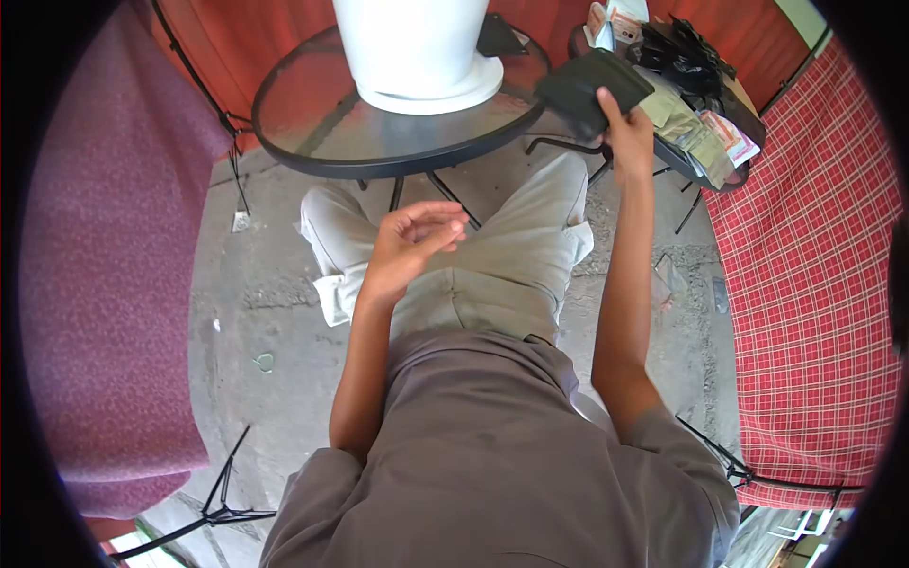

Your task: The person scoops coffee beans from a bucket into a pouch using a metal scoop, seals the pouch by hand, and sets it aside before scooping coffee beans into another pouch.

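Observation:
My right hand (629,135) grips a dark, flat, wallet-like item (598,87) by its lower right edge, thumb on top. The item is held up between the round glass table and the side table. My left hand (417,244) hovers over my lap, fingers curled loosely and apart from the thumb, holding nothing. Beyond it, a large white container (412,47) with a wide base stands on the round glass table (379,151). Another dark flat item (500,36) lies behind the container's right side.
The side table (743,177) at the right bears a black plastic bag (684,59), olive-green packets (696,137) and a white-and-orange packet (731,137). Purple cloth (123,256) hangs at left, red checked cloth (805,284) at right. Thin black metal legs (222,514) stand at lower left.

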